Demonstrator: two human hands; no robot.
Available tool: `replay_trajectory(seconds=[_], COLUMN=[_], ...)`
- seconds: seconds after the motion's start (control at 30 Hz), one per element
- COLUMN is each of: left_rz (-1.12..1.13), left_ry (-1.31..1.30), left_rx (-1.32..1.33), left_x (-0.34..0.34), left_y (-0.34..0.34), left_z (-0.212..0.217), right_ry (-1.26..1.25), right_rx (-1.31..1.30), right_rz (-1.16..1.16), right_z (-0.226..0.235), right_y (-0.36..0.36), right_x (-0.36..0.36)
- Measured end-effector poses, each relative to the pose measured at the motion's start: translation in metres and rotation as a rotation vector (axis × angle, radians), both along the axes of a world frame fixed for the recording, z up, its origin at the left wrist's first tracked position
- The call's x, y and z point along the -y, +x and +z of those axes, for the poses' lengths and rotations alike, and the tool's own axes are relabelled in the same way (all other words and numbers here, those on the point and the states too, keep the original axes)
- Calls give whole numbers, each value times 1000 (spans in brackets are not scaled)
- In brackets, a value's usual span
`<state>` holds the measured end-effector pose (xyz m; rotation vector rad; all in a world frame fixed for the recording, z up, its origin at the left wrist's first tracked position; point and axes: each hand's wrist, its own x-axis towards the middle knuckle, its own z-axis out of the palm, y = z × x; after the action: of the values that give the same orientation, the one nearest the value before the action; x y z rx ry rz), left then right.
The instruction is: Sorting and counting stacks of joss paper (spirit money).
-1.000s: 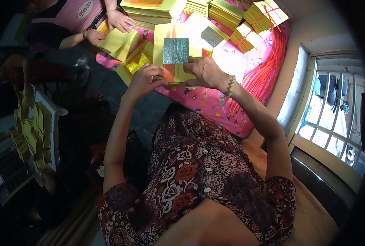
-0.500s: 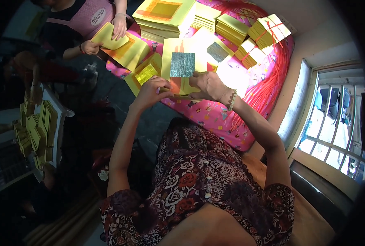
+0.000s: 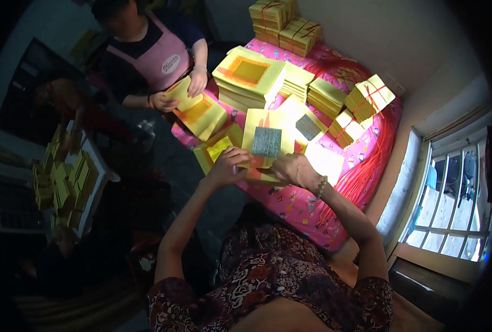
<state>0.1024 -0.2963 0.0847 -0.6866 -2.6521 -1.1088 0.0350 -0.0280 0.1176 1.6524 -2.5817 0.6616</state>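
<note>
My left hand [image 3: 228, 166] and my right hand [image 3: 298, 170] pinch the two sides of a yellow sheet of joss paper [image 3: 262, 119]. A silver-grey square [image 3: 267, 143] and orange-red print mark its face. Its near edge curls up between my fingers, and my fingertips partly hide it. Beside my left hand lies a yellow sheet with a gold square [image 3: 220, 147]. Just beyond my right hand is another sheet with a grey square [image 3: 308, 128]. A brightly lit pale sheet [image 3: 324, 158] rests to its right.
A pink patterned cloth [image 3: 290, 206] covers the table. Tall stacks of yellow paper [image 3: 240, 97] and red-tied bundles [image 3: 370, 97] stand farther back. Red strings [image 3: 379, 146] hang along the right edge. Across the table, a person in a pink apron [image 3: 165, 61] handles yellow paper. A barred window [image 3: 450, 193] is at right.
The view has tilted up, so everything sits lower in the picture. The sheet's near edge now curls up more visibly between my hands. Across the table, the other person's hands still hold paper.
</note>
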Motion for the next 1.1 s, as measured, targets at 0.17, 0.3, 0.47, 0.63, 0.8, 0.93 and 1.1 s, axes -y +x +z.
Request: replay_trajectory(seconds=[0.17,0.3,0.47,0.63,0.8,0.93,1.1], left_rz=[-72,-74,-71,1,209,400,473], left_ry=[35,90,110,239,231,285,270], left_rx=[-57,18,-21,-44,152,191,317], left_x=[11,21,17,12,-1,-12,-24], left_y=[-36,-58,-73,-85,-86,-81,-77], left_z=[-10,-12,-12,-15,-23,-31,-20], right_ry=[20,-24,-145,-313,-458,-421,-314], right_rx=[233,265,358,449,513,649,577], right_rz=[1,-36,-297,-562,-877,-960,-1005], right_z=[16,34,3,-22,-39,-34,-46], right_y=[-6,-9,-11,-24,-36,-40,-49], right_x=[-8,-9,-19,-6,9,16,15])
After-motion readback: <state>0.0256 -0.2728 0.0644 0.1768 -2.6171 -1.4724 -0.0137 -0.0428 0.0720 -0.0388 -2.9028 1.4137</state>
